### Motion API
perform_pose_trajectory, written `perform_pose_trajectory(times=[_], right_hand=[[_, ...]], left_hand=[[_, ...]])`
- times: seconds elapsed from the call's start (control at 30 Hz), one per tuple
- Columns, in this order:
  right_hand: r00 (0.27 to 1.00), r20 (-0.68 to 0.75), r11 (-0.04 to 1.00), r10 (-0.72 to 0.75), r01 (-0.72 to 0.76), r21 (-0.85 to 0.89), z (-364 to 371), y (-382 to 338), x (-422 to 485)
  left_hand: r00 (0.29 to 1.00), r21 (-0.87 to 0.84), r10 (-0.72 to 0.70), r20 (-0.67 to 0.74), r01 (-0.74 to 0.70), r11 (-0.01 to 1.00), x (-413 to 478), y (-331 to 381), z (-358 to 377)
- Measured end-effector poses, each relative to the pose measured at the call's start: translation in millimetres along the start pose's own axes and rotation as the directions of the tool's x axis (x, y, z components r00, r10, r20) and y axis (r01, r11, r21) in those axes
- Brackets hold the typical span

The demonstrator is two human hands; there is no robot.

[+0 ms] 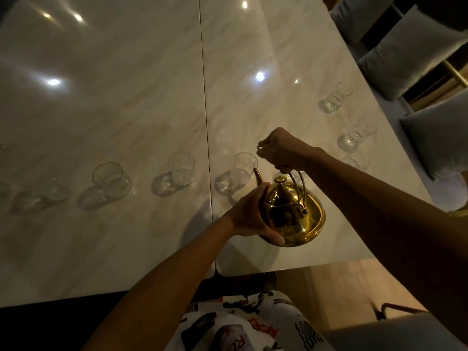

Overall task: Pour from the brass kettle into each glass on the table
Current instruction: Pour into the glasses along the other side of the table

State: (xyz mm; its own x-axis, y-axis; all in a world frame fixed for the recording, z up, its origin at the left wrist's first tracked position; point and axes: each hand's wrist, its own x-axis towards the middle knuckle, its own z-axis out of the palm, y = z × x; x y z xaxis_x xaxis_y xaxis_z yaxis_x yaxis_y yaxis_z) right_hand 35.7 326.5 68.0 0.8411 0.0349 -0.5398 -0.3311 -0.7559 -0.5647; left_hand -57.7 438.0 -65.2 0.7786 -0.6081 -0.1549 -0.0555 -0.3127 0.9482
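light: dim, lamp glints | glossy marble table (126, 110) | grey cushioned chairs (405, 59) right | wood floor (329, 287)

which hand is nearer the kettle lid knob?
Right. The right hand grips the handle just above the lid knob; the left hand cups the kettle body lower down.

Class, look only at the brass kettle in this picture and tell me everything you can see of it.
The brass kettle is shiny gold-coloured metal with a round, wide-based body, a domed lid with a small knob, a thin curved spout and a tall wire handle. It is tilted, spout towards the nearest glass and close to its rim. The right hand grips the top of the handle; the left hand cups its side. No stream can be made out. It is near the front edge of the marble-look table.
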Motion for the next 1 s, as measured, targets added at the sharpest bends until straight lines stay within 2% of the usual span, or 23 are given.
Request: perform_pose_trajectory(times=[0.77, 1.0], right_hand=[[0.998, 0.042, 0.998, 0.052, -0.051, -0.029, -3, -5, 6], [0.998, 0.035, 0.998, 0.044, -0.042, -0.043, -5, -7, 3]], left_hand=[[0.995, -0.095, 0.097, 0.010, -0.096, 0.991, 0, 3, 3], [0.992, -0.175, 0.127, 0.011, -0.123, 0.977, 0, 12, 3]])
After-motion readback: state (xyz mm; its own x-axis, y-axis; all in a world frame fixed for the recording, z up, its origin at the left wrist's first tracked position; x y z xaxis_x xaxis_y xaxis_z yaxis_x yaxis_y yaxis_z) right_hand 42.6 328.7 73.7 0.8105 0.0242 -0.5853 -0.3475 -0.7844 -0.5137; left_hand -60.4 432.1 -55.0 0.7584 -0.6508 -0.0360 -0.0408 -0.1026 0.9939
